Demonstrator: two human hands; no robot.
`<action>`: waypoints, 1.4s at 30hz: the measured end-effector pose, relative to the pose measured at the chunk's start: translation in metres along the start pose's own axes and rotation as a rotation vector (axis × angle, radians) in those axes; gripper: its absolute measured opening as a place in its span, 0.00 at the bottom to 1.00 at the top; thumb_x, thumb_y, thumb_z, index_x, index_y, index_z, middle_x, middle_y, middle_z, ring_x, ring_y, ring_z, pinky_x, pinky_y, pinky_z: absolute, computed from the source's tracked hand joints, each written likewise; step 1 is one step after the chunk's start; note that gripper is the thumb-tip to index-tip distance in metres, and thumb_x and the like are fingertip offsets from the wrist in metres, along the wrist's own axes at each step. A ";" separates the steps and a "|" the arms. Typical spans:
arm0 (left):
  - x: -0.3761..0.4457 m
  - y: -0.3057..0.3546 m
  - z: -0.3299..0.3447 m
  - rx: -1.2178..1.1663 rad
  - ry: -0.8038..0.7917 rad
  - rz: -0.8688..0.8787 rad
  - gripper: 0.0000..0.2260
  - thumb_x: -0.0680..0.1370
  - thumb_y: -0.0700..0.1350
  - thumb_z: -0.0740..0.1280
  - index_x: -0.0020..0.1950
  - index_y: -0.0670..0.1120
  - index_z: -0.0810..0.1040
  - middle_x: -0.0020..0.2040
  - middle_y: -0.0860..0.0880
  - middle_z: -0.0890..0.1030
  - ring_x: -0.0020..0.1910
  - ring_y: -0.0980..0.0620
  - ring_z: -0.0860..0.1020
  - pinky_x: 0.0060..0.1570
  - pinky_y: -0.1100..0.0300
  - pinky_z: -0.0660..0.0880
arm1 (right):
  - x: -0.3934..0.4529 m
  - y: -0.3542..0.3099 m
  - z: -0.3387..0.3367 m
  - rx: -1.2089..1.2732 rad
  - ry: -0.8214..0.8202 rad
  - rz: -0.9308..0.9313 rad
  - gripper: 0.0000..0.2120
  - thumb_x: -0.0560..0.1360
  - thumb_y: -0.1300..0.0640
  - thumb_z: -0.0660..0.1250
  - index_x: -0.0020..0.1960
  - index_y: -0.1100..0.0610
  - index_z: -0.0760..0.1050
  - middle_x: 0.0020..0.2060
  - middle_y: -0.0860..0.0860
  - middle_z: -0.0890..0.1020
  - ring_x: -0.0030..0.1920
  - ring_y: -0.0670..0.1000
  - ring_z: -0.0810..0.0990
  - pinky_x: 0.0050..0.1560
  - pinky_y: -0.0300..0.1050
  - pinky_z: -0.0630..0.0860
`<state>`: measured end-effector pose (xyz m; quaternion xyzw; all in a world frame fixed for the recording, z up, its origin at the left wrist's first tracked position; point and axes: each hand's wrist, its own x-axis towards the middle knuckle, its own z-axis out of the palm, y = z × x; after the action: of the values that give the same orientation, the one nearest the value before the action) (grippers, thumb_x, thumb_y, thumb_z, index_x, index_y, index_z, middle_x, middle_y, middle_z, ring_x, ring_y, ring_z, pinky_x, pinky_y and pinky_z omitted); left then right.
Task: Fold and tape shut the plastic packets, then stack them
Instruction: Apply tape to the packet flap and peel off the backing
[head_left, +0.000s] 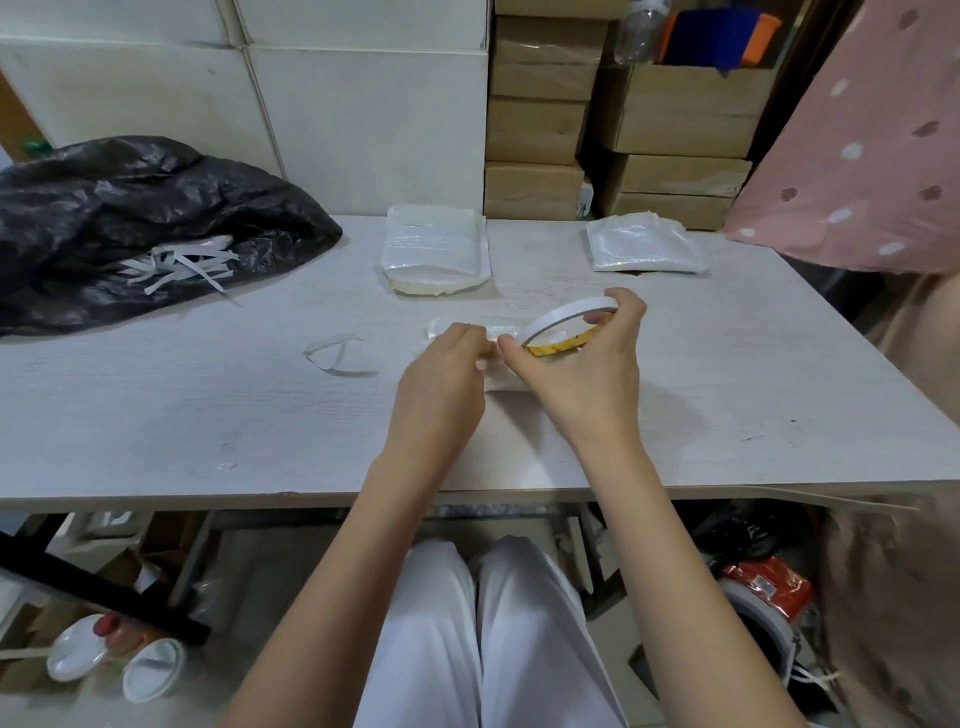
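A folded plastic packet lies on the white table under both hands, mostly hidden by them. My right hand grips a thin roll of white tape with a yellow inner ring, tilted above the packet. My left hand has its fingers curled at the packet's top edge, pinching the free end of the tape beside the roll. A stack of plastic packets sits at the back centre. Another small stack of packets lies at the back right.
A black plastic bag with white paper strips on it fills the table's left rear. A loose curled strip lies left of my hands. Cardboard boxes stand behind; pink dotted fabric hangs at the right.
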<state>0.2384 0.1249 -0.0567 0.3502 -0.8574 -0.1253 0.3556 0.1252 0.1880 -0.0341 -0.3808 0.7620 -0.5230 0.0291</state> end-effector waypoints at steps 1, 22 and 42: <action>0.000 -0.001 0.001 -0.001 0.009 -0.004 0.14 0.71 0.35 0.55 0.50 0.40 0.77 0.49 0.45 0.79 0.44 0.43 0.77 0.38 0.48 0.75 | -0.002 -0.001 0.000 -0.001 0.026 -0.013 0.47 0.60 0.42 0.77 0.69 0.56 0.56 0.61 0.51 0.69 0.62 0.51 0.71 0.57 0.46 0.73; 0.004 0.008 0.005 0.026 0.081 -0.096 0.09 0.75 0.47 0.68 0.43 0.41 0.77 0.45 0.47 0.79 0.41 0.48 0.78 0.35 0.55 0.73 | -0.002 0.042 -0.003 -0.146 0.082 0.128 0.50 0.58 0.34 0.74 0.66 0.62 0.57 0.60 0.55 0.68 0.57 0.57 0.74 0.56 0.58 0.74; 0.013 0.020 -0.008 0.235 -0.103 -0.021 0.11 0.78 0.44 0.63 0.56 0.57 0.77 0.54 0.51 0.74 0.51 0.48 0.72 0.34 0.58 0.63 | 0.005 0.055 -0.019 -0.241 0.075 0.105 0.48 0.59 0.33 0.73 0.67 0.61 0.59 0.62 0.54 0.68 0.63 0.56 0.69 0.62 0.54 0.63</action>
<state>0.2274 0.1303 -0.0348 0.3916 -0.8796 -0.0453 0.2664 0.0831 0.2084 -0.0693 -0.3211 0.8389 -0.4391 -0.0180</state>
